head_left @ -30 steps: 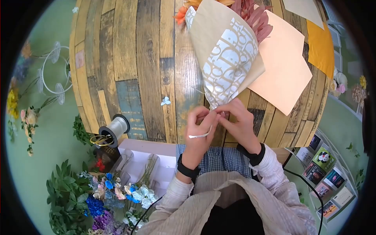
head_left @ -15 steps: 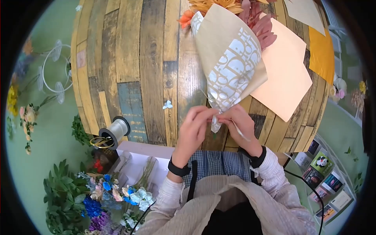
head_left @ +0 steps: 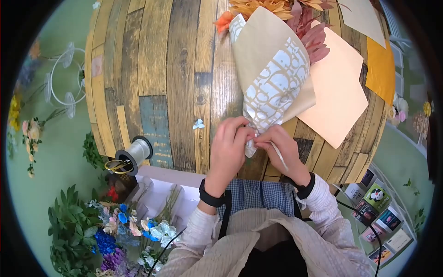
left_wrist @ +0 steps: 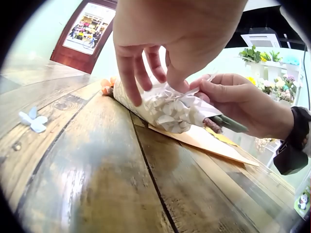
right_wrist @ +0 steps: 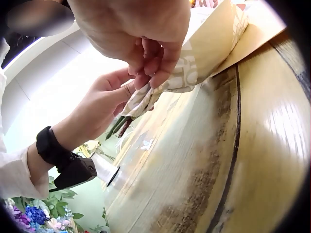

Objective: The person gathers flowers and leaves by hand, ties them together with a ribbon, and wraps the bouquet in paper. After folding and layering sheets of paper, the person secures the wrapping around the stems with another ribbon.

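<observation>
A bouquet wrapped in brown paper with white lettering [head_left: 277, 83] lies on the wooden table, its gathered lower end toward the person. Orange flowers [head_left: 258, 7] and dark red leaves [head_left: 314, 44] stick out at the top. At the gathered neck, my left hand [head_left: 230, 142] pinches a thin white ribbon with thumb and index finger, the other fingers hanging loose. Close beside it, my right hand [head_left: 284, 150] pinches the ribbon [head_left: 280, 158], whose loose end trails across that hand. Green and brown stem ends [left_wrist: 226, 124] poke out of the crumpled paper below the hands.
Peach paper sheets [head_left: 339, 87] lie right of the bouquet, with an orange sheet [head_left: 380, 64] beyond. A ribbon spool [head_left: 138, 152] stands at the table's near left edge. One small pale blue blossom [head_left: 198, 123] lies left of the hands. Artificial flowers [head_left: 115, 240] fill the lower left.
The ribbon's loose end was over the left hand and now trails across the right hand. Both hands have shifted slightly, and the paper's lower tip now shows between them.
</observation>
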Tool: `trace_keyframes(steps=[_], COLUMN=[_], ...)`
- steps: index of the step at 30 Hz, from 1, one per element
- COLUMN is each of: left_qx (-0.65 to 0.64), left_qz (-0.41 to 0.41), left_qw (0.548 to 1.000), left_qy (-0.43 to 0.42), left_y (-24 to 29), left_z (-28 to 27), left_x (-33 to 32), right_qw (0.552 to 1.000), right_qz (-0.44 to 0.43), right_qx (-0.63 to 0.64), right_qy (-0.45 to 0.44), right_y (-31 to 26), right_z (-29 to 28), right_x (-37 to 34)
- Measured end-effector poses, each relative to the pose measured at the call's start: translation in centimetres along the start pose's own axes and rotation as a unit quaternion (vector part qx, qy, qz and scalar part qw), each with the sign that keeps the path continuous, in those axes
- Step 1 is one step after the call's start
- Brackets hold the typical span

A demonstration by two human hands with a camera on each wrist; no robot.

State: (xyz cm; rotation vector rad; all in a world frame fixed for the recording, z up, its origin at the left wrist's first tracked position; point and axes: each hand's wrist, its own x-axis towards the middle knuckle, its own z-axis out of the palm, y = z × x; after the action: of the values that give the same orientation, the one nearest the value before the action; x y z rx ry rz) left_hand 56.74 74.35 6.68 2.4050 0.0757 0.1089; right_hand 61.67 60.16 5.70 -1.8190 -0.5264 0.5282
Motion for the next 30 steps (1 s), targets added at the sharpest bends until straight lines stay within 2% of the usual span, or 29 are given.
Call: trace_keyframes(steps=[2, 6, 8, 12, 16, 22, 24, 25, 27, 28, 30], left_qx=[0.012, 0.058, 0.066, 0.055, 0.007, -0.071, -0.103, -0.119, -0.135, -0.15, -0.166], left_qz=[-0.046, -0.091, -0.146, -0.172, -0.145, -0.11, -0.105, -0.076, -0.049, -0.03, -0.008], left_qw=[0.998, 0.994, 0.987, 0.983, 0.989, 0.991, 0.989, 0.99, 0.989, 0.988, 0.985], left_qy=[0.033, 0.023, 0.012, 0.013, -0.002, -0.01, -0.002, -0.009, -0.016, -0.03, -0.042], left_y=[0.2, 1.1, 1.9, 2.7, 2.0, 1.3, 0.8, 0.5, 0.0, -0.2, -0.2], left_z=[0.5, 0.0, -0.2, -0.6, -0.7, -1.9, -2.1, -2.2, -2.1, -2.1, -2.0], left_x=[-0.5, -1.7, -2.1, -2.6, -3.0, -2.1, -1.5, -1.1, -0.8, -0.6, -0.6], right_qw=[1.0, 0.999, 0.998, 0.993, 0.988, 0.992, 0.996, 0.996, 0.999, 0.999, 0.995], right_qz=[0.01, 0.033, 0.043, 0.084, 0.117, 0.115, 0.083, 0.083, 0.001, 0.001, -0.068], right_qx=[0.012, 0.038, 0.048, 0.076, 0.099, 0.043, 0.01, 0.011, -0.038, -0.038, -0.067], right_qy=[0.0, 0.007, 0.012, 0.006, -0.009, -0.036, -0.029, -0.03, -0.004, -0.004, -0.012], right_y=[-0.1, -0.6, -0.7, -0.7, -0.6, -1.5, -1.6, -2.0, -2.7, -2.7, -2.4], right_z=[0.2, 0.4, 0.7, 0.8, 0.8, 0.3, 0.2, 0.2, 0.3, 0.3, 0.0], right_x=[0.1, 0.4, 0.5, 0.3, 0.1, 0.7, 0.5, 0.5, 0.5, 0.4, 0.5])
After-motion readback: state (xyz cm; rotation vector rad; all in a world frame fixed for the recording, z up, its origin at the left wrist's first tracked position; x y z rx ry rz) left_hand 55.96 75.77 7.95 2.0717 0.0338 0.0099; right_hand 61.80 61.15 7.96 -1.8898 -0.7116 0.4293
